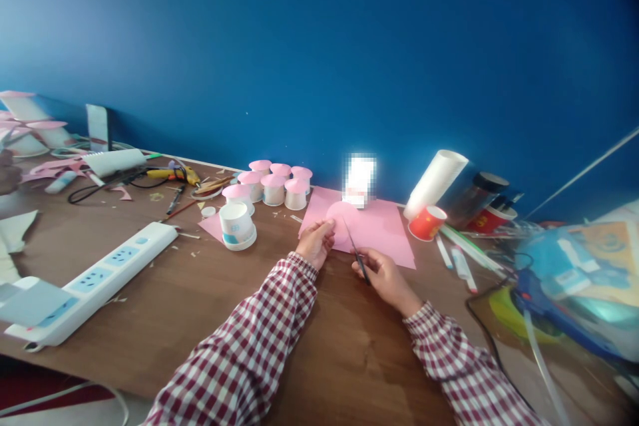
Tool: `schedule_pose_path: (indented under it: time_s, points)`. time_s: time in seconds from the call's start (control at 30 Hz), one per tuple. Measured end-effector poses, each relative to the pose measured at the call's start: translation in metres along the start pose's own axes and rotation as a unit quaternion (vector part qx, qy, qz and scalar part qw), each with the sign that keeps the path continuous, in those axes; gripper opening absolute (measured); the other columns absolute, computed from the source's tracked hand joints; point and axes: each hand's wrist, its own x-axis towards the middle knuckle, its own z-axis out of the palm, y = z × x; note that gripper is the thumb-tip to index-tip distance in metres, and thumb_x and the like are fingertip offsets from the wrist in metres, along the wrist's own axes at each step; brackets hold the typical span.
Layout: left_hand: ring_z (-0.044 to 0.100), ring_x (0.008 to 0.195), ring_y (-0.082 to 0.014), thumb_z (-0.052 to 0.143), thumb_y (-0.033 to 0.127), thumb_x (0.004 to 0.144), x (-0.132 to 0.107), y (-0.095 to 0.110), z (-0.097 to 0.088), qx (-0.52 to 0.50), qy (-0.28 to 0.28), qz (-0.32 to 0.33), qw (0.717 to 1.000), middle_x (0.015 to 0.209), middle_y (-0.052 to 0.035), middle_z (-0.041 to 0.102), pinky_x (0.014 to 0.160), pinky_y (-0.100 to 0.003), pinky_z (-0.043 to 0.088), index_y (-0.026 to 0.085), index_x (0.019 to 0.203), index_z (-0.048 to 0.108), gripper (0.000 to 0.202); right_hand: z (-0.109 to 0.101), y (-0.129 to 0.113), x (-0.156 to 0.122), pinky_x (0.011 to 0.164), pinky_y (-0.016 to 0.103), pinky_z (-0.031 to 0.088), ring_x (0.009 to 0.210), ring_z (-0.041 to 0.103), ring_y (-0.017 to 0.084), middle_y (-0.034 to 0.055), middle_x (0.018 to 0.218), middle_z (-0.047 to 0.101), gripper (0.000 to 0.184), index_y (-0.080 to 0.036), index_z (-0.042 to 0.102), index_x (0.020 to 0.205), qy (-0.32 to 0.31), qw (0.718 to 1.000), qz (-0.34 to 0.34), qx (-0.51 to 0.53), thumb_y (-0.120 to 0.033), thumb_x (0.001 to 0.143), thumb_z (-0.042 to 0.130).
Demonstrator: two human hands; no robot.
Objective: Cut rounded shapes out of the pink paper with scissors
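Note:
My left hand (318, 243) pinches the edge of a round pink paper disc (342, 216) between thumb and fingers. In my right hand (385, 275) is a pair of scissors (355, 247), the blades pointing up and left beside the disc's right side. Whether the blades touch the disc I cannot tell. Behind both hands lies a pink paper sheet (387, 226) flat on the table. To the left of my left hand stands a stack of white paper cups (236, 225), and behind it several cups with pink paper tops (273, 189).
A white power strip (117, 273) crosses the left side. Beyond it lie a yellow glue gun (176, 174) and paper scraps. On the right are a white paper roll (436, 183), a red cup (427, 223) and markers (464, 269). A blue wall (319, 60) closes the back.

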Motion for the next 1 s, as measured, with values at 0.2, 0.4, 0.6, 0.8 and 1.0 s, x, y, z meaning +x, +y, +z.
schedule_pose_path:
  time_s: [0.2,0.4,0.6,0.8,1.0]
  points:
    - [0.050,0.047,-0.0035,0.070,0.015,0.070,0.0004,-0.0003,0.0003,-0.001,-0.003,0.002,1.000,0.055,0.0033,0.052,0.043,-0.012,0.042,0.012,0.074,0.059,0.013,0.0001,-0.0019,-0.0003,0.064,0.029,0.050,0.067,0.059,0.015,0.0036,0.073,0.063,0.041,-0.014,0.060,0.100,0.004,1.000,-0.007,-0.011,-0.046,0.075,0.065]
    - [0.050,0.047,-0.0034,0.069,0.015,0.071,0.0011,-0.0007,-0.0004,0.004,-0.002,0.001,1.000,0.055,0.0030,0.052,0.043,-0.012,0.042,0.012,0.074,0.058,0.012,0.0013,-0.0003,0.0007,0.062,0.029,0.049,0.066,0.058,0.016,0.0043,0.073,0.064,0.042,-0.014,0.061,0.100,0.017,1.000,-0.010,-0.013,-0.047,0.073,0.065]
    - [0.050,0.047,-0.0036,0.071,0.016,0.070,0.0019,-0.0014,-0.0008,0.008,-0.002,0.001,1.000,0.055,0.0028,0.052,0.044,-0.012,0.042,0.012,0.073,0.058,0.014,0.0016,-0.0017,0.0006,0.061,0.029,0.049,0.064,0.058,0.015,0.0029,0.069,0.063,0.043,-0.014,0.061,0.098,0.022,1.000,-0.009,-0.015,-0.048,0.073,0.065]
    - [0.050,0.047,-0.0035,0.071,0.016,0.070,0.0010,-0.0009,0.0000,0.008,0.002,0.000,1.000,0.055,0.0029,0.051,0.044,-0.012,0.042,0.013,0.073,0.058,0.014,0.0012,-0.0009,0.0003,0.063,0.029,0.050,0.065,0.059,0.016,0.0031,0.070,0.063,0.041,-0.014,0.061,0.099,0.022,0.999,-0.016,-0.020,-0.047,0.074,0.064]
    - [0.050,0.047,-0.0036,0.069,0.015,0.071,-0.0003,-0.0002,0.0009,0.009,0.004,0.000,1.000,0.055,0.0027,0.052,0.044,-0.012,0.041,0.013,0.072,0.057,0.012,0.0010,-0.0001,0.0004,0.062,0.028,0.048,0.064,0.058,0.015,0.0019,0.068,0.061,0.039,-0.014,0.061,0.100,0.018,1.000,-0.015,-0.020,-0.045,0.075,0.064]
